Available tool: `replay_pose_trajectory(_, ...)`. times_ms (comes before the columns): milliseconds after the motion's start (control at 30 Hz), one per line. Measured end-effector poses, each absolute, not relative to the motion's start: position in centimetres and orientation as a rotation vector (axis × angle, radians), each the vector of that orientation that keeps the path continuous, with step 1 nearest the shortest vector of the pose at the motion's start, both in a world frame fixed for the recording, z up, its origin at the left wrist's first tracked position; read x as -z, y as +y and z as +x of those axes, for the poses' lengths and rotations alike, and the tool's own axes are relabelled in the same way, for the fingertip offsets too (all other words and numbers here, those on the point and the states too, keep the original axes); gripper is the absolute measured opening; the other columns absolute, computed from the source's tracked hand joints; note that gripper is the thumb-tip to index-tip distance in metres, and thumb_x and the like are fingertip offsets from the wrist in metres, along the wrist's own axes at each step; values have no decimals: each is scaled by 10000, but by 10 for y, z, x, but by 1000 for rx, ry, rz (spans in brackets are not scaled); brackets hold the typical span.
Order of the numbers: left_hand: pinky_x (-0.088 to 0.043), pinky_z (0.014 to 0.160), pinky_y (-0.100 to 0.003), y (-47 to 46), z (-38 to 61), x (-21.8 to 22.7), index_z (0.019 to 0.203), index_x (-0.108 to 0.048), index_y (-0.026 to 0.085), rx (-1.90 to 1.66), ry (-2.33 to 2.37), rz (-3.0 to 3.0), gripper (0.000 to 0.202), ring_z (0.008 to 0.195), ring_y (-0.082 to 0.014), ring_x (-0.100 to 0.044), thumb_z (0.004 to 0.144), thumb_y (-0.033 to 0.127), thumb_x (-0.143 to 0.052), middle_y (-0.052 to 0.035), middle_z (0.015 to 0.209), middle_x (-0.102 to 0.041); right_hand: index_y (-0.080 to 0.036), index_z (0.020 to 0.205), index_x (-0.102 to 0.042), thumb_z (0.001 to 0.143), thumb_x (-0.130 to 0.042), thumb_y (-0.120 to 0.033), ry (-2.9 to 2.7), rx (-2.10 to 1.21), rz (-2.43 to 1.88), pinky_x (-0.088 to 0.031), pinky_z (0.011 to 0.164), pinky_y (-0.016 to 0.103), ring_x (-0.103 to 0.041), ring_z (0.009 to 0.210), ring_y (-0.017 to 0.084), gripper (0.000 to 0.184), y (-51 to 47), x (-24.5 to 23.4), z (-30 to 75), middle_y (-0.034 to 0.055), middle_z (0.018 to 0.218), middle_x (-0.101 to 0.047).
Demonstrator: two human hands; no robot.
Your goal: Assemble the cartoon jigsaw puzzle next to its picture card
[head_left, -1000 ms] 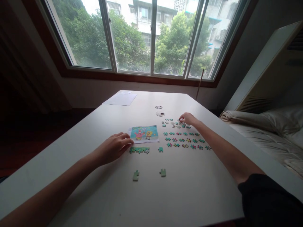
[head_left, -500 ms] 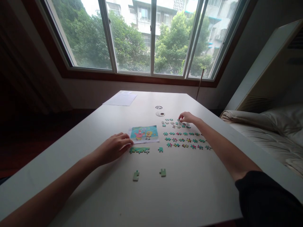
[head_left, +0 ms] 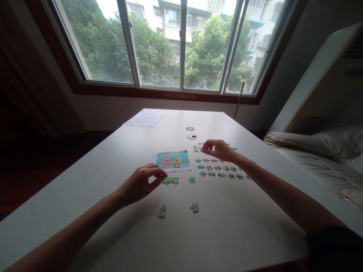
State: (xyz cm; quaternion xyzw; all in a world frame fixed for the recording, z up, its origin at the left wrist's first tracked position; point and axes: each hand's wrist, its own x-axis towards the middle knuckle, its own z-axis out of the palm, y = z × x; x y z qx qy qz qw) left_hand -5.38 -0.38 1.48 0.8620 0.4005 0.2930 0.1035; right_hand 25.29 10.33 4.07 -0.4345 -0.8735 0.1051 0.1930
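- Daylight from a wide window [head_left: 182,45] falls on a white table [head_left: 241,234] in a dim room.
- Left hand [head_left: 138,183]: thumb and fingers curve together at the left end of a joined strip of puzzle pieces [head_left: 171,180], with a gap showing between them; whether they grip the strip, I cannot tell.
- Right hand [head_left: 219,149]: fingers bent toward the thumb, a small gap of light between, over the far rows of loose puzzle pieces [head_left: 217,168]; whether it has hold of one is hidden.
- Nearer rows of those pieces lie spread out, partly behind the right forearm.
- Just beyond the strip lies a picture sheet [head_left: 172,160] with pink and yellow cartoon figures on blue.
- Right of the strip is a single green piece [head_left: 192,179]; nearer the person lie two more, a left one [head_left: 162,211] and a right one [head_left: 195,207], well apart.
- Farther off are a round disc [head_left: 191,136] with a dark opening, its inside too small to make out, and white paper [head_left: 144,119] at the far left.
- Bedding [head_left: 314,147] lies to the right.
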Motion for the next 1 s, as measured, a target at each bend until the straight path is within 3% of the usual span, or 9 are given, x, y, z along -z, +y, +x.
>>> replay_pose_trajectory(133, -425, 551, -206, -21, -25, -16, 802, -679, 163, -960, 1214, 2385, 174, 577, -104, -522, 834, 262, -540, -11, 656, -619, -152, 879, -673, 815, -585, -201, -2367, -758, -896, -452, 578, 210, -603, 652, 95, 120, 52, -33, 232, 17, 731, -676)
replay_pose_trajectory(267, -385, 482, -194, -25, -11, -17, 815, -693, 156, -961, 1306, 2190, 203, 509, -92, -467, 802, 320, -575, 4, 601, -606, -149, 912, -670, 803, -618, -235, -2216, -1027, -839, -460, 590, 229, -606, 644, 101, 148, 27, -24, 217, 16, 695, -670)
replay_pose_trajectory(533, -392, 481, -202, -21, -5, -12, 744, -699, 138, -919, 1274, 2015, 232, 536, -108, -480, 775, 343, -595, -21, 627, -624, -160, 902, -654, 763, -665, -247, -2006, -1186, -779, -480, 597, 240, -613, 644, 111, 163, 15, -16, 199, 17, 702, -671)
replay_pose_trajectory(767, -456, 570, -239, -19, -5, -15, 750, -670, 134, -979, 1167, 1812, 250, 645, -146, -558, 777, 372, -598, -42, 708, -650, -188, 950, -608, 788, -636, -246, -2041, -919, -800, -504, 631, 261, -613, 665, 118, 175, 11, -16, 201, 13, 746, -673)
replay_pose_trajectory(1000, -354, 458, -200, -20, -5, -20, 746, -660, 139, -1003, 1223, 1658, 262, 530, -101, -450, 740, 397, -617, -6, 613, -582, -208, 862, -650, 827, -617, -273, -2162, -446, -743, -495, 612, 242, -598, 631, 100, 81, 10, -13, 204, 22, 809, -670)
